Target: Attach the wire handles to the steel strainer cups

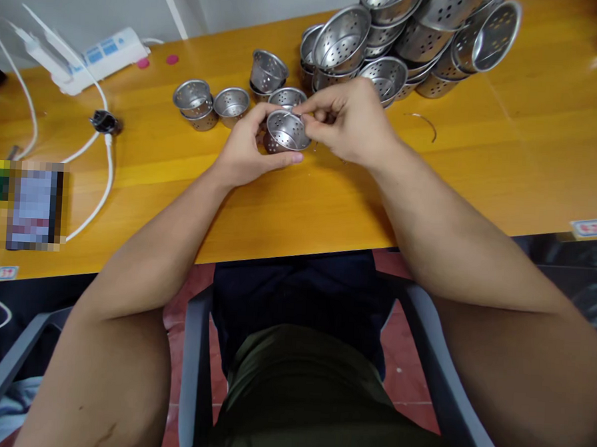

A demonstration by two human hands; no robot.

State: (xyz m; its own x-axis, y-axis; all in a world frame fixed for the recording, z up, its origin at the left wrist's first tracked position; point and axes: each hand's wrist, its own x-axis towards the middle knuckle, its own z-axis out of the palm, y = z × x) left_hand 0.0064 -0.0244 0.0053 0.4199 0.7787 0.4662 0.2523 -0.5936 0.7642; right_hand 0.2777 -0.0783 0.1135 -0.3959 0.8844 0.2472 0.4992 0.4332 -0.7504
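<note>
A small round metal cup with punched holes is held a little above the wooden table. My left hand wraps around its left side, thumb along the near wall. At the cup's right rim, the thumb and forefinger of my right hand are pinched together. A thin piece seems to lie between those fingertips, too small to make out. Just behind the held cup stands another perforated cup, partly hidden by my hands. To the left are a single cup and two stacked cups.
Many larger perforated metal cups are piled at the back right. A thin curved wire lies on the table. At the left are a white power strip, a black plug, cables and a phone with a blurred screen.
</note>
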